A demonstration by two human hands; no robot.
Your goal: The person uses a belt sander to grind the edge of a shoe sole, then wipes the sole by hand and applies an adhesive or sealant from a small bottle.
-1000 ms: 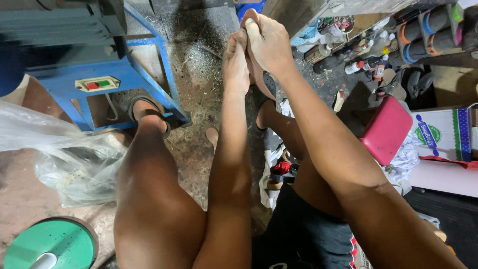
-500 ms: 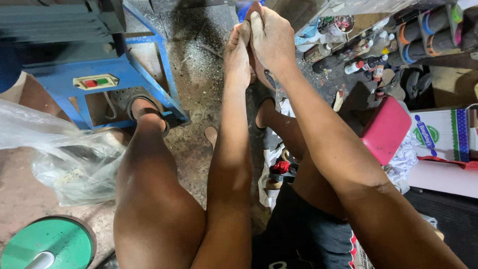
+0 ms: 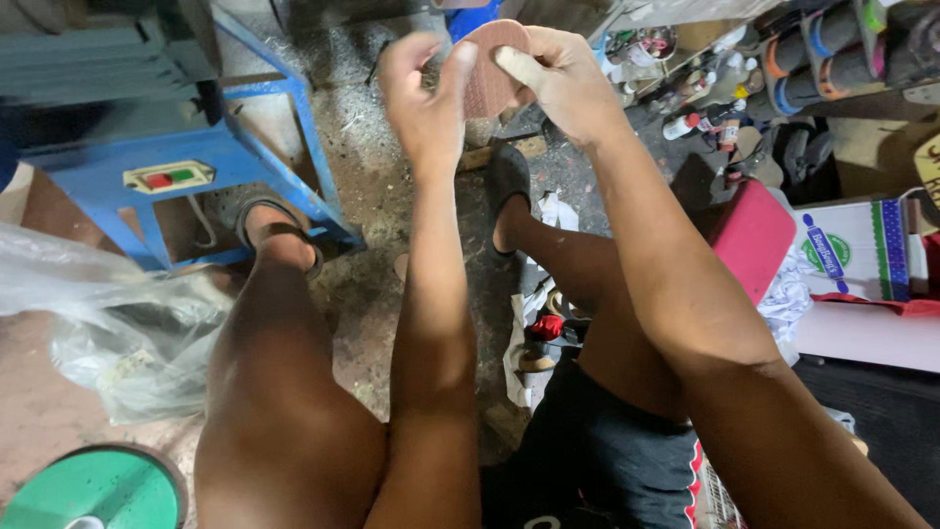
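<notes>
I hold a flat reddish-brown sole-shaped piece (image 3: 488, 73) up in front of me with both hands. My left hand (image 3: 423, 93) pinches its left edge with fingers and thumb. My right hand (image 3: 558, 78) grips its right edge, thumb across the face. The piece stands roughly upright, rounded end up, above the dusty floor. My bare legs and sandalled feet are below my arms.
A blue metal machine stand (image 3: 176, 176) with a red and green switch box is at left. A clear plastic bag (image 3: 108, 323) and a green round lid (image 3: 93, 490) lie lower left. A pink block (image 3: 754, 235), a printed box (image 3: 862, 250) and shelves of soles (image 3: 832, 49) are right.
My hands came nearer and lower in view and spread apart. The reddish-brown piece, mostly hidden between them before, now shows its flat face.
</notes>
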